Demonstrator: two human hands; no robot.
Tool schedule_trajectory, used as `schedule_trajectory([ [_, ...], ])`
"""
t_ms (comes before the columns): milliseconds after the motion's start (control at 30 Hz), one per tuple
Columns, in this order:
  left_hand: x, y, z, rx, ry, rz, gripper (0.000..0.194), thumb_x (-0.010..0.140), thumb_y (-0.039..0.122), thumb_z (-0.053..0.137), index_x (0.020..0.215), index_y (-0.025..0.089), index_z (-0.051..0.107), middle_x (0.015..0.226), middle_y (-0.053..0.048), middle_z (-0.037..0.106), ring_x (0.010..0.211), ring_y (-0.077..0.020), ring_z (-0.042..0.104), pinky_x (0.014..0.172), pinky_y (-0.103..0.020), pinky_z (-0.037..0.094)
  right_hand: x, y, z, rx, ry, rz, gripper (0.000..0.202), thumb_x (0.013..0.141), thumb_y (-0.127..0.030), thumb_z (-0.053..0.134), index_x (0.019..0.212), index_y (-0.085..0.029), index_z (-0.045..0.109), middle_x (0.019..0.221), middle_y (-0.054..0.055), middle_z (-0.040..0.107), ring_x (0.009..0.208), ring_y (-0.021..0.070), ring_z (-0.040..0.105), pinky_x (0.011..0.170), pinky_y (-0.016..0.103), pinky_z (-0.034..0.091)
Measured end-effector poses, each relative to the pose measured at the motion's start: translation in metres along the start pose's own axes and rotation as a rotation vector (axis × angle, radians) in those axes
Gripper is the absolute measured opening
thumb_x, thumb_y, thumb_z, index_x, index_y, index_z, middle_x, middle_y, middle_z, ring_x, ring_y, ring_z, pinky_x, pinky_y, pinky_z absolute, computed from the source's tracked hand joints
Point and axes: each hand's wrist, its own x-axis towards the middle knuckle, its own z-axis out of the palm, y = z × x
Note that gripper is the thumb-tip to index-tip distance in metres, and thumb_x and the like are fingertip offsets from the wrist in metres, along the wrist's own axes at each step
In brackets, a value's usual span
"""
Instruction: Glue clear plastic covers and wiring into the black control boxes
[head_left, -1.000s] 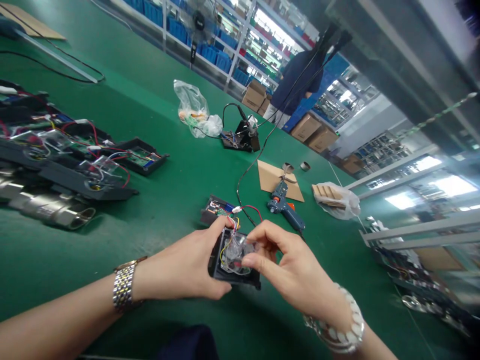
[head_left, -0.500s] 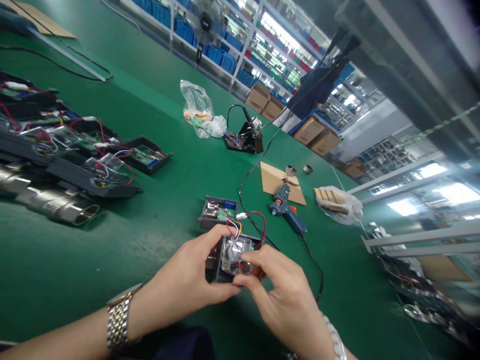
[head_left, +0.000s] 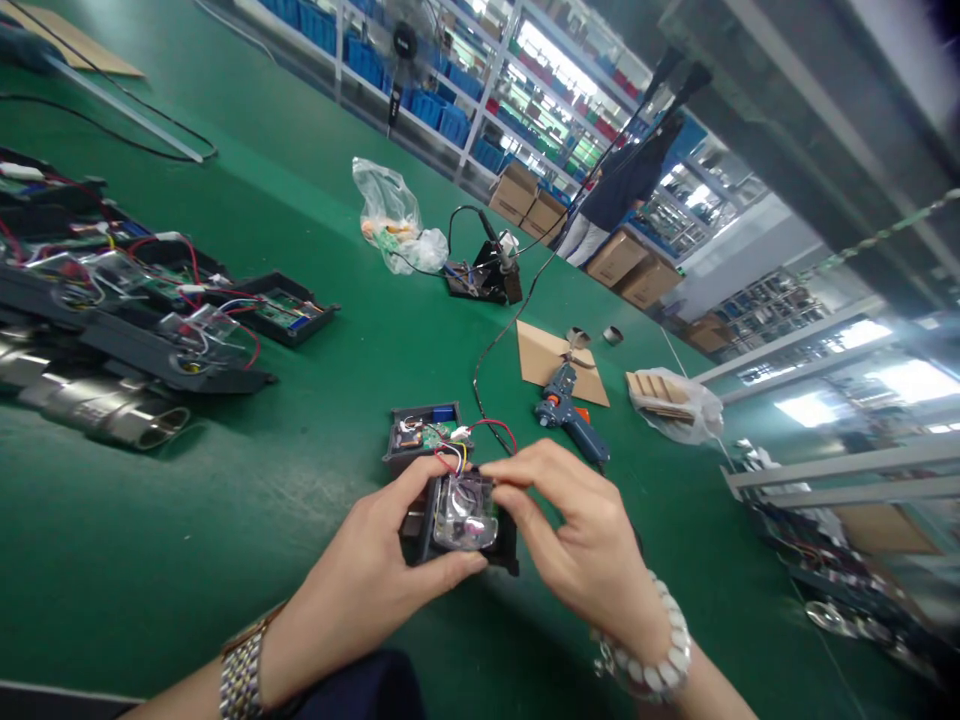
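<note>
A black housing [head_left: 506, 555] with a clear plastic cover [head_left: 466, 512] inside it lies low in the middle of the view. My left hand [head_left: 375, 550] grips the housing from its left side, fingers behind and thumb along the near edge. At the upper right corner of the cover, my right hand [head_left: 574, 530] has thumb and index finger pinched close together; what is between them is too small to tell. Red, white and yellow wires run from the housing to an open case with a green circuit board [head_left: 435, 434], just behind it.
Wired housings [head_left: 150, 345] and metal valve bodies [head_left: 112, 405] lie at the left. A glue gun [head_left: 570, 415] rests near cardboard [head_left: 536, 355]. Farther back are a soldering stand [head_left: 487, 275] and a plastic bag [head_left: 390, 215]. A person [head_left: 619, 190] stands beyond the green table [head_left: 315, 470].
My right hand has moved up from the lower right of the clear cover to its upper right corner. The housing and the case behind it have shifted slightly left in view.
</note>
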Motion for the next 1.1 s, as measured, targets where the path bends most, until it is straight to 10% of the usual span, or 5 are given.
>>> schedule_trajectory([
  [500, 0.000, -0.012, 0.000, 0.137, 0.043, 0.060, 0.068, 0.081, 0.040, 0.083, 0.140, 0.028, 0.053, 0.134, -0.004, 0.073, 0.119, -0.0245, 0.072, 0.105, -0.038, 0.059, 0.060, 0.028, -0.016, -0.513, -0.308, -0.496, 0.032, 0.111, -0.019, 0.043, 0.104, -0.020, 0.074, 0.100, 0.007, 0.072, 0.084, 0.0215, 0.058, 0.067, 0.037, 0.041],
  [1100, 0.003, -0.003, -0.004, 0.107, 0.003, 0.016, 0.064, 0.082, 0.048, 0.084, 0.137, 0.031, 0.055, 0.132, -0.003, 0.074, 0.117, -0.0290, 0.073, 0.095, -0.037, 0.061, 0.058, 0.042, -0.012, -0.540, -0.221, -0.462, 0.039, 0.113, -0.020, 0.034, 0.100, -0.024, 0.071, 0.092, 0.004, 0.071, 0.079, 0.0201, 0.056, 0.063, 0.034, 0.040],
])
